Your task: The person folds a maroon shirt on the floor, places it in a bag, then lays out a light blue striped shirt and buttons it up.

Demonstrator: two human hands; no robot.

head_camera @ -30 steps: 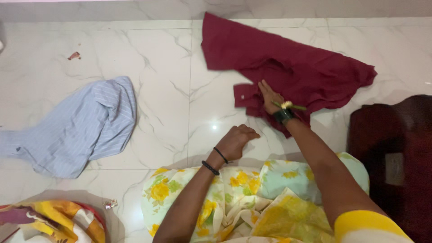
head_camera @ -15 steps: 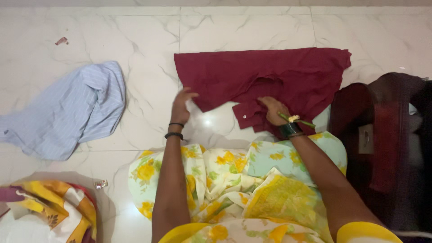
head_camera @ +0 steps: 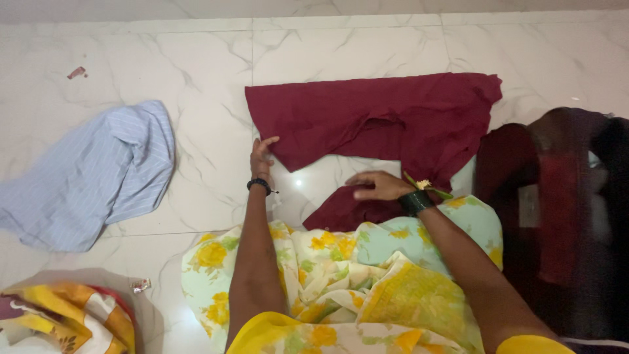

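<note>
1. A striped blue shirt lies crumpled on the white marble floor, well apart to my left.
2. A yellow patterned cloth sits at the near left corner, with a small wrapper beside it.
3. A dark bag stands at my right, just beside the maroon shirt.
4. My floral lap cloth covers the near edge of the shirt's lower flap.
5. The maroon shirt is spread flat ahead of me, between both hands.
6. My left hand rests open, fingers touching the shirt's left lower edge.
7. My right hand lies open and flat, pressing the folded flap near me.
</note>
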